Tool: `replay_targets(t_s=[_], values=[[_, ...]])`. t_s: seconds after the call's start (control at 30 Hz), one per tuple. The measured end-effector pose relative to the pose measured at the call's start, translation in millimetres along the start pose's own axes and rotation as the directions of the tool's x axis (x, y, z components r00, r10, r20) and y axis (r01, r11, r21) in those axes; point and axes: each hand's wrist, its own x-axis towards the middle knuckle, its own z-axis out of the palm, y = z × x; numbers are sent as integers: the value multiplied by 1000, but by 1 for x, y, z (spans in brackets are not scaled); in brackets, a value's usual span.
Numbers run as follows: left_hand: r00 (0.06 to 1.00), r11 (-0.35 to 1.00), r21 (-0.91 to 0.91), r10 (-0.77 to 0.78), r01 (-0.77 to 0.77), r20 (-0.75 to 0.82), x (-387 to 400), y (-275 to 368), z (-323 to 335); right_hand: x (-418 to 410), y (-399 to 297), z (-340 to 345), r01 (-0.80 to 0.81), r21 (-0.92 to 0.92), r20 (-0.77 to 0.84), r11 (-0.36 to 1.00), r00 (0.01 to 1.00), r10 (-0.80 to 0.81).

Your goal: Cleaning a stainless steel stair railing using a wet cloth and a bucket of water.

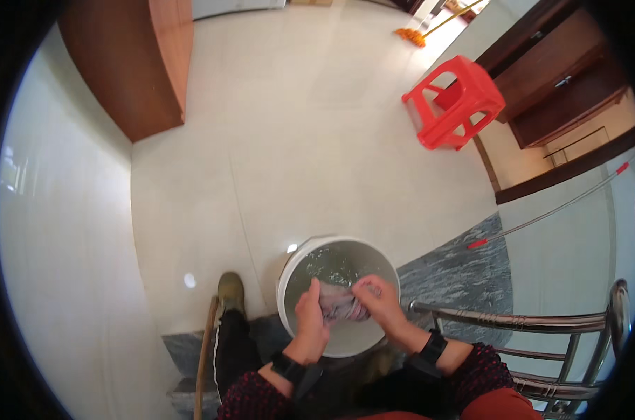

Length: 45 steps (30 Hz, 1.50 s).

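A wet, crumpled cloth [339,303], pale with pinkish stripes, is held between my two hands over a white plastic bucket [284,294]. My left hand [311,314] grips its left side, thumb pointing up. On its right side, the fingers of my right hand [379,300] are curled round the bunched fabric. Rippled water [330,262] with bright glints fills part of the bucket beneath the cloth. Both wrists wear black bands. The lower edge of the cloth and some fingertips are hidden.
A wooden stick [206,357] stands beside my left boot [230,291]. Metal stair railing [527,320] runs close on the right, above grey stone [454,262]. Farther off are a red plastic stool [462,100], a brown cabinet [123,63] and an orange mop [412,37]. A thin pole [548,210] leans at right.
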Motion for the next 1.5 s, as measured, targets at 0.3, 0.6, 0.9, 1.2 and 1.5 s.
replay_targets(t_s=[0.3, 0.6, 0.9, 1.2, 1.5], values=[[962, 915, 297, 267, -271, 56, -10, 0, 10, -3, 4, 3, 165, 102, -7, 981, 986, -165], [496, 180, 512, 640, -840, 587, -33, 8, 30, 20, 48, -2, -371, 532, 317, 761, 921, 227], [453, 72, 482, 483, -873, 749, -42, 3, 30, -1, 39, -6, -414, 353, 426, 839, 869, 250], [366, 39, 382, 385, -924, 847, -52, 1, 29, 5, 42, -3, -462, 125, 590, 878, 746, 309], [283, -30, 316, 370, -948, 885, -71, 11, 40, 17, 27, 7, -457, -112, 707, 882, 588, 394]])
